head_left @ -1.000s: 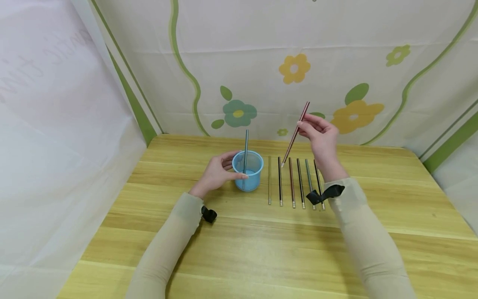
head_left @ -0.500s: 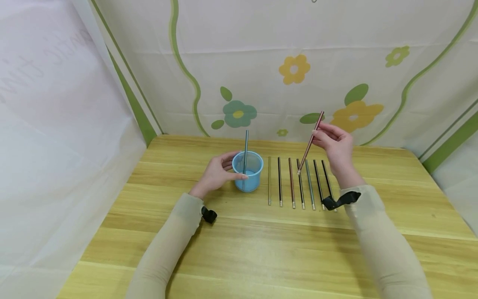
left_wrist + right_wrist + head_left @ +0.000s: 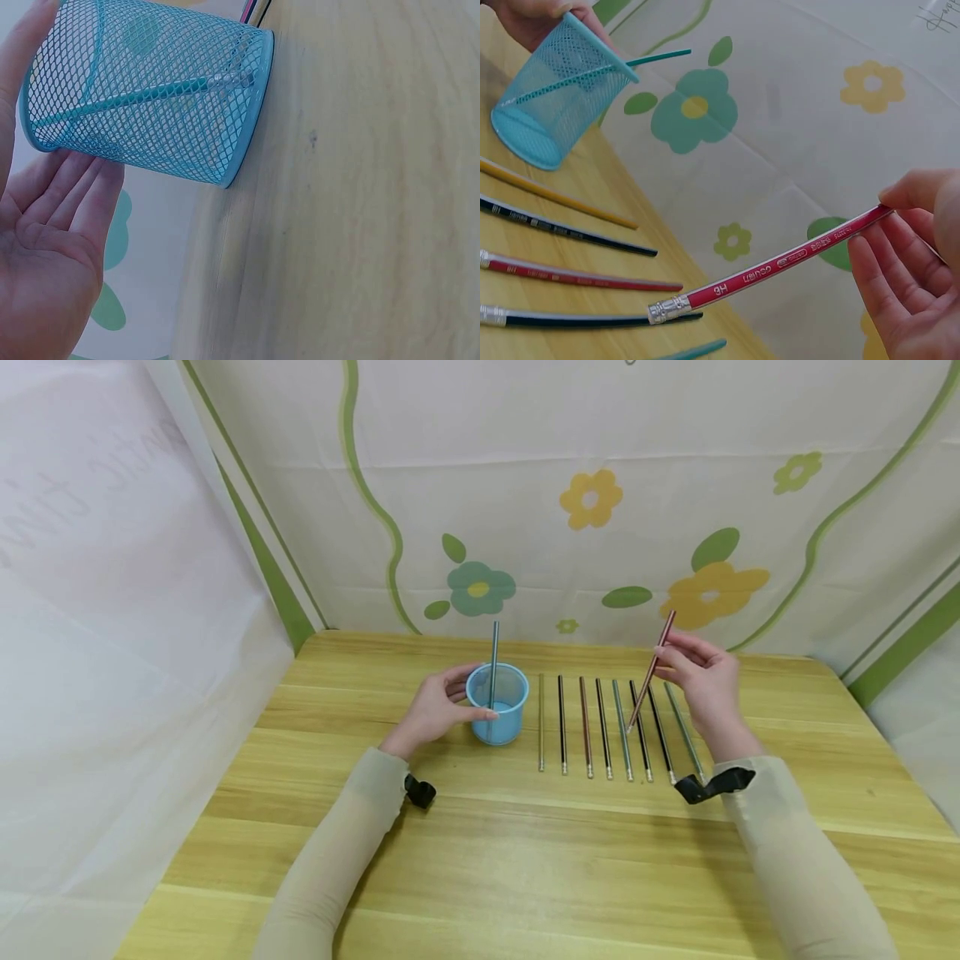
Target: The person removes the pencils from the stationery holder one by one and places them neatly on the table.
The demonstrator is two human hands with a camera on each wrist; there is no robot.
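Note:
My left hand (image 3: 442,706) grips a light-blue mesh pencil cup (image 3: 150,142) that stands on the table, its thumb on the near side and its fingers behind. One teal pencil (image 3: 495,647) leans inside the cup, reaching above the rim. My right hand (image 3: 705,681) pinches a red pencil (image 3: 780,262) near its upper end between thumb and fingers. This pencil is tilted, with its eraser end down, and hangs above the right part of a row of pencils. A teal pencil (image 3: 684,727) lies at the row's right end, just left of my right wrist.
Several pencils lie side by side right of the cup, among them a yellow one (image 3: 542,722), a black one (image 3: 562,722) and another red one (image 3: 586,727). Their erasers face the near side. Behind the wooden table (image 3: 510,868) hangs a flowered cloth (image 3: 525,443).
My right hand has moved right and lower with the red pencil, along the row. The teal pencil at the row's right end has come into view. My left hand and the cup stay put.

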